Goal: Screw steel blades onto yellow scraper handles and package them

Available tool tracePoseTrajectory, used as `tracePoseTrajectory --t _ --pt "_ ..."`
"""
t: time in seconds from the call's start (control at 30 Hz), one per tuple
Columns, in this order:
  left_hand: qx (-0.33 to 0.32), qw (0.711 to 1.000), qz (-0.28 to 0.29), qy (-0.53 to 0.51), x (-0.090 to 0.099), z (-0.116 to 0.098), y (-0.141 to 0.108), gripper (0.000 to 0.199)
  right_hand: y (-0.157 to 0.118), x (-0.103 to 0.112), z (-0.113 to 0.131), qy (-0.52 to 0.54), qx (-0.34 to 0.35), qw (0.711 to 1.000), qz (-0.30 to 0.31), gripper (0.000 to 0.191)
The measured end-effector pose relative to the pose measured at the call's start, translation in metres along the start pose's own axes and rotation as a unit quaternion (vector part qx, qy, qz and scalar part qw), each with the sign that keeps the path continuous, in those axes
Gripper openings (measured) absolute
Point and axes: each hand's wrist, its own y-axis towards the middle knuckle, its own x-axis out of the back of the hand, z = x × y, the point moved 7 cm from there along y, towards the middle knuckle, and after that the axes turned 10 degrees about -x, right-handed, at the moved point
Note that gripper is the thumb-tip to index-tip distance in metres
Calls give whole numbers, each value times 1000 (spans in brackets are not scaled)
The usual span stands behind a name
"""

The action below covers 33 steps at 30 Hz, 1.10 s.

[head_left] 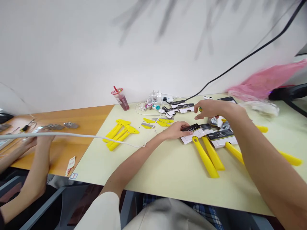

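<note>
L hand [179, 130], nearest, is clamped on the L edge of a black-and-white printed card [186, 139], R of centre on the pale bench [155, 172]; card lies just R of its palm. The card's long yellow plastic handle [205, 158] points twd bench's near edge, long axis slanting down-right. R hand [208, 108] hangs above, beyond card, fingers pinched tog. (on a small yellow-green piece [200, 109], mostly hidden).

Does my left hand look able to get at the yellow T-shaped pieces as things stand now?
Probably yes: the yellow T-shaped pieces lie near the left hand, which would first release the black-and-white card. Only a white cable crosses them in view; its height is unclear.
</note>
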Motion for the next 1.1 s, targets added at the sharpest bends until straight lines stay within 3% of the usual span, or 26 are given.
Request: tracePoseTrajectory --t 0.1,0.17,0.27,0.33,0.4,0.5,0.6,0.67,0.8,0.9,1.0,1.1 --pt "-48 996 36 72 20 -14 -2 23 -17 9 15 17 43 999 -16 38" --pt "-51 993 8 108 46 -20 -12 24 -28 11 29 21 91 995 -18 34" --pt "-34 988 -3 148 78 -22 -49 26 -39 6 53 2 169 985 -32 28" --pt "-11 970 -19 243 98 -20 -83 27 -43 -2 69 -14 215 975 -48 26" --pt "38 931 -31 363 117 -12 -118 24 -42 -16 85 -33 249 966 -54 24" --pt "132 845 -40 516 143 2 -162 42 -34 -44 103 -62 269 960 -52 23" --pt "209 771 -25 602 158 17 -185 55 -22 -72 115 -86 267 958 -53 30" --pt "243 751 -7 615 162 27 -191 58 -15 -87 119 -95 260 959 -61 37" --pt "252 753 -7 608 167 45 -191 56 -4 -109 123 -107 242 962 -75 43" --pt "230 776 -26 588 170 52 -191 55 0 -120 124 -116 227 963 -81 44" --pt "196 817 -78 537 174 45 -196 50 0 -125 125 -130 221 963 -88 41" --pt "149 881 -186 408 179 23 -211 39 0 -127 127 -139 225 960 -93 35"
